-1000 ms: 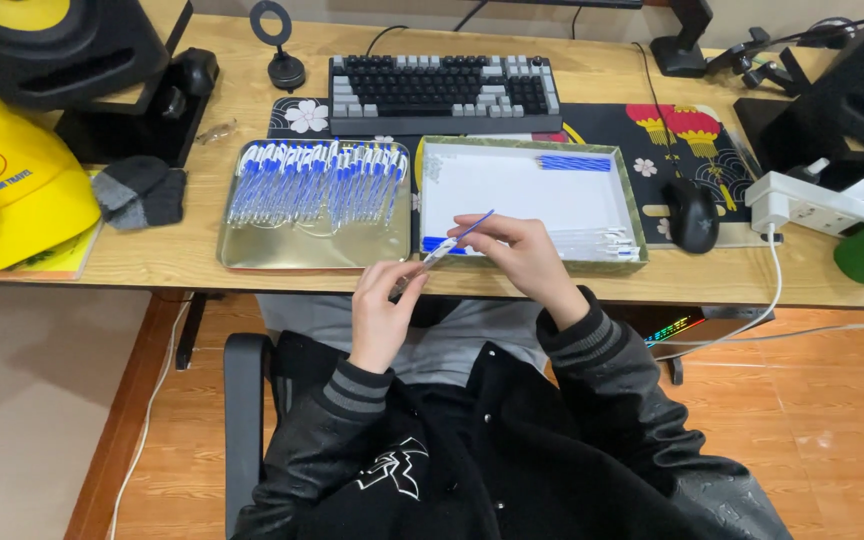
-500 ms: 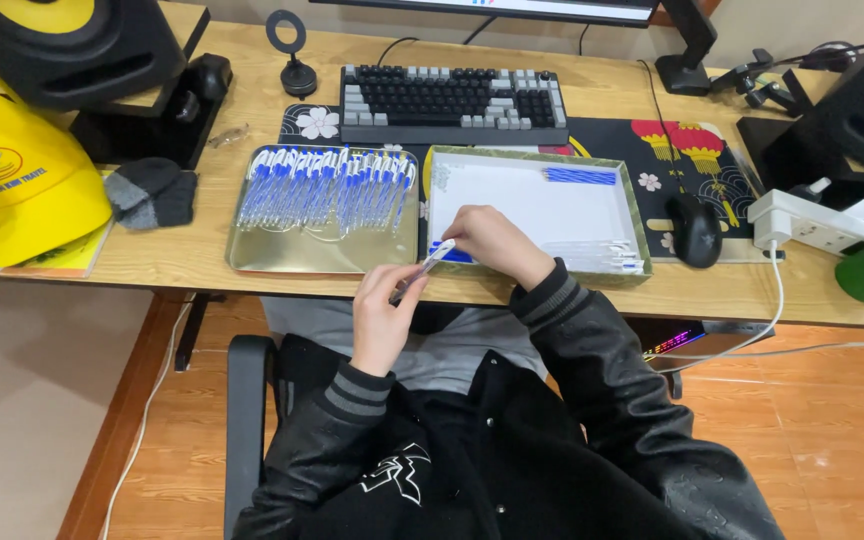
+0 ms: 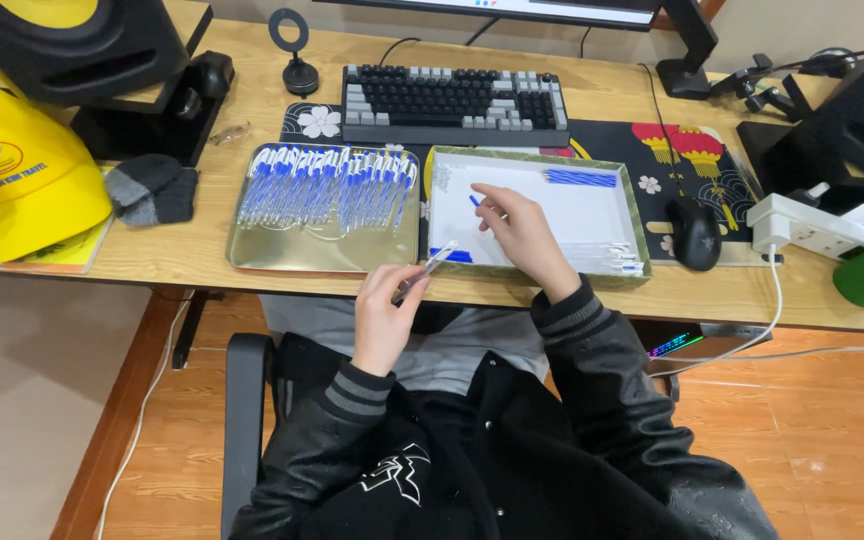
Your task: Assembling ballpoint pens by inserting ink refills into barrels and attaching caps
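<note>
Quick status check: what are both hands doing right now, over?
Left hand holds clear pen tube at desk edge. Right hand over white tray, fingertips at small blue piece. Nothing in the way.
</note>
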